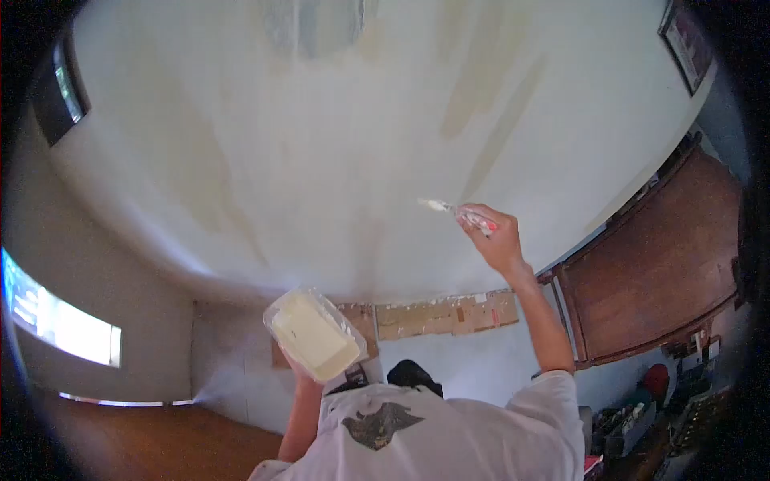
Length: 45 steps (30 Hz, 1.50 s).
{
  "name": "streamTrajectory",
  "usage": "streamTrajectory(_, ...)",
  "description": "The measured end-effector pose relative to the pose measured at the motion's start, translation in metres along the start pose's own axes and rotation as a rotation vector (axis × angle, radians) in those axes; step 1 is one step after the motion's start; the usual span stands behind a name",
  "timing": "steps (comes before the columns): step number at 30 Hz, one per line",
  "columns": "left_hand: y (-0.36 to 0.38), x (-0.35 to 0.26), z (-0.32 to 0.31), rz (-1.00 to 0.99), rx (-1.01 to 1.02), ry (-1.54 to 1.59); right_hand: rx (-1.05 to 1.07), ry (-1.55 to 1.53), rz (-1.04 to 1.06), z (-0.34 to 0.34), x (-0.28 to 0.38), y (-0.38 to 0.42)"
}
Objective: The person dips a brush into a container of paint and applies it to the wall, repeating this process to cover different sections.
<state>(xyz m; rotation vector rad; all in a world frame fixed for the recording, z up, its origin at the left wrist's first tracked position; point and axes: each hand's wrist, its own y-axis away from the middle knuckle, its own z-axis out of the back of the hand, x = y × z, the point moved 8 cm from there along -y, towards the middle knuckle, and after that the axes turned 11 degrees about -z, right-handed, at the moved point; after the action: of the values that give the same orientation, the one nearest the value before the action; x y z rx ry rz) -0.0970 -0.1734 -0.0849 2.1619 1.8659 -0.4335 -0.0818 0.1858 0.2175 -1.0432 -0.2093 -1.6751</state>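
In my raised right hand is a small putty knife with a red and whitish handle. Its tip carries a pale cream smear and points left, at or close to the pale wall; whether it touches is unclear. My left hand, mostly hidden, holds a clear plastic tub of smooth cream paste from beneath, low and left of the knife. Beige streaks and a grey patch mark the wall.
Cardboard strips lie along the wall's foot. A brown wooden cabinet stands at right, with assorted items below it. A framed picture hangs upper right. A bright window is at left.
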Motion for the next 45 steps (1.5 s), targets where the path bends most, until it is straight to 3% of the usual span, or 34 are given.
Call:
streamTrajectory(4, 0.020, -0.003, -0.002, -0.007, -0.015, -0.032, 0.082, -0.445, -0.087, -0.026, 0.023, 0.089)
streamTrajectory(6, 0.033, 0.000, -0.005, -0.009, -0.030, -0.048, 0.214, -0.518, -0.114, -0.042, 0.038, 0.131)
streamTrajectory(10, 0.054, 0.025, -0.011, 0.049, -0.062, -0.053, 0.270, -0.500, -0.077, -0.055, 0.041, 0.193)
streamTrajectory(13, 0.061, 0.038, -0.012, 0.148, -0.079, -0.054, 0.283, -0.501, -0.219, -0.066, 0.035, 0.215)
streamTrajectory(16, 0.081, 0.056, -0.011, 0.255, -0.081, -0.077, 0.270, -0.432, -0.200, -0.056, 0.039, 0.242)
streamTrajectory(23, 0.102, 0.084, -0.015, 0.476, -0.123, -0.098, 0.239, -0.173, -0.009, -0.058, 0.069, 0.230)
streamTrajectory(26, 0.110, 0.090, -0.013, 0.515, -0.156, -0.104, 0.440, -0.089, -0.058, -0.074, 0.060, 0.235)
streamTrajectory(32, 0.136, 0.110, -0.022, 0.542, -0.176, -0.181, 0.377, -0.155, -0.022, -0.048, 0.041, 0.240)
streamTrajectory(38, 0.153, 0.113, -0.026, 0.565, -0.109, -0.254, 0.604, -0.182, 0.001, -0.040, 0.029, 0.261)
streamTrajectory(44, 0.157, 0.103, -0.045, 0.550, -0.138, -0.230, 0.211, -0.102, -0.060, -0.023, 0.016, 0.271)
streamTrajectory(45, 0.155, 0.101, -0.052, 0.551, -0.152, -0.226, 0.241, -0.080, -0.069, -0.029, 0.015, 0.273)
